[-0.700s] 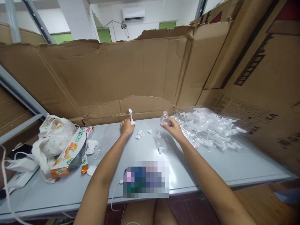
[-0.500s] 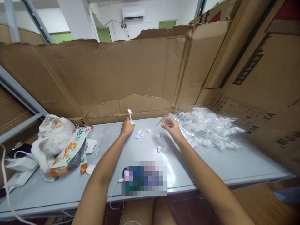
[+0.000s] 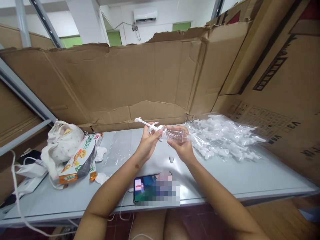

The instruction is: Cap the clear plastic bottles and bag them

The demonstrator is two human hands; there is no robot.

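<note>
Holding a small clear ribbed plastic bottle (image 3: pixel 175 134) sideways above the grey tabletop (image 3: pixel 225 173), right hand (image 3: pixel 182 147) closed around it, left hand (image 3: pixel 147 144) pinches a white plastic pump sprayer (image 3: pixel 150 125) at its neck, apparently not yet fully seated.

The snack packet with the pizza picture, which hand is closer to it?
Left. The left hand is raised just right of the snack packet; the right hand is farther right, holding the clear bottle.
</note>
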